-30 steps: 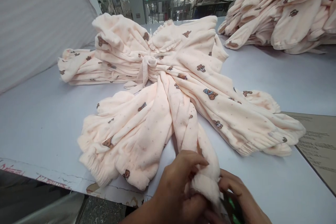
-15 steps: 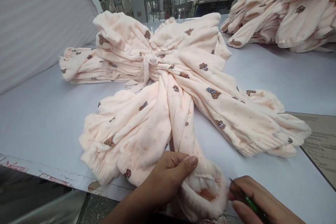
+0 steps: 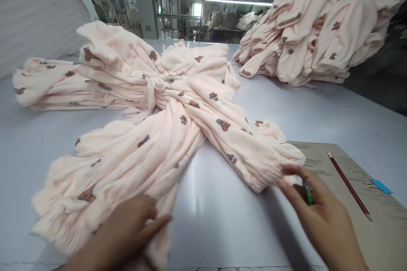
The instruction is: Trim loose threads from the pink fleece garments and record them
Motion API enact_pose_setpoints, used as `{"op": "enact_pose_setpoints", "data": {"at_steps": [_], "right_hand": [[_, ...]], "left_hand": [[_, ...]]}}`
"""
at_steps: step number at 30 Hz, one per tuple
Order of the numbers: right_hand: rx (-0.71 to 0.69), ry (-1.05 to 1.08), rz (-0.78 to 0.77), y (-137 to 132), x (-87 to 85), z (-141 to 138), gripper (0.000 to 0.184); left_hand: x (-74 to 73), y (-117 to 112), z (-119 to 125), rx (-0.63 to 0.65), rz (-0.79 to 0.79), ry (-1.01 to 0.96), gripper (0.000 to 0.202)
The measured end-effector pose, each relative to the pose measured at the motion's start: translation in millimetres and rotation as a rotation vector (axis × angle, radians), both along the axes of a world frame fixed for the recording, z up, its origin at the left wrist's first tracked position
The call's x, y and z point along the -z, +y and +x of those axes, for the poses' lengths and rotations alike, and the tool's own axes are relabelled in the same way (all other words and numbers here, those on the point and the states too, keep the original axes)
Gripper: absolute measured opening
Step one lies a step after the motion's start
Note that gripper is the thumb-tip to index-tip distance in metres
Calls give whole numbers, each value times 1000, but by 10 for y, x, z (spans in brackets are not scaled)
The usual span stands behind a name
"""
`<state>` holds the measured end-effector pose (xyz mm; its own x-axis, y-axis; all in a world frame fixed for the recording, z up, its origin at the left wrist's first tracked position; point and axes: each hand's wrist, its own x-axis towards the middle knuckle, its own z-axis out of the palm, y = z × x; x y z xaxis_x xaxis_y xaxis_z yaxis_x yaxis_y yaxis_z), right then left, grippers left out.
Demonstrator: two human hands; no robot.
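At another cuff [image 3: 262,173] than before, right hand [image 3: 321,211], grip around green tool [image 3: 308,194]; left hand [image 3: 127,224] over garment [image 3: 171,114], grip unclear.

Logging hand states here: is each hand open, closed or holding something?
Left hand: against the pale pink garment; grip cannot be told.
Right hand: holding a green tool, at a gathered cuff.

The left hand [image 3: 129,224] holds its thumb [image 3: 158,224] out rightward while the right hand [image 3: 321,207] curls its fingers [image 3: 300,172].
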<state>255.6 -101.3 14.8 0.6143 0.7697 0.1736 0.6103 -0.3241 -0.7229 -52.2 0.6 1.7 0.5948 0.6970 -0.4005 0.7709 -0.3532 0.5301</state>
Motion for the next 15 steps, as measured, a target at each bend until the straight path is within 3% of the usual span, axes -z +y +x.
{"op": "enact_pose_setpoints", "data": {"at_steps": [3,5,8,12,15], "right_hand": [[88,60,-46,136,42,428,63],[47,137,-106,198,113,498,60],[-44,276,-116,200,212,227,42],[-131,653,-116,21,256,-373,44],[-138,939,-171,-141,291,-586,46]], "left_hand": [[26,112,-225,-46,195,232,52],[4,77,-173,-39,307,257,47],[-42,-123,189,-16,427,31,29],[-28,-369,729,133,363,-410,54],[3,-402,824,105,289,-573,33]]}}
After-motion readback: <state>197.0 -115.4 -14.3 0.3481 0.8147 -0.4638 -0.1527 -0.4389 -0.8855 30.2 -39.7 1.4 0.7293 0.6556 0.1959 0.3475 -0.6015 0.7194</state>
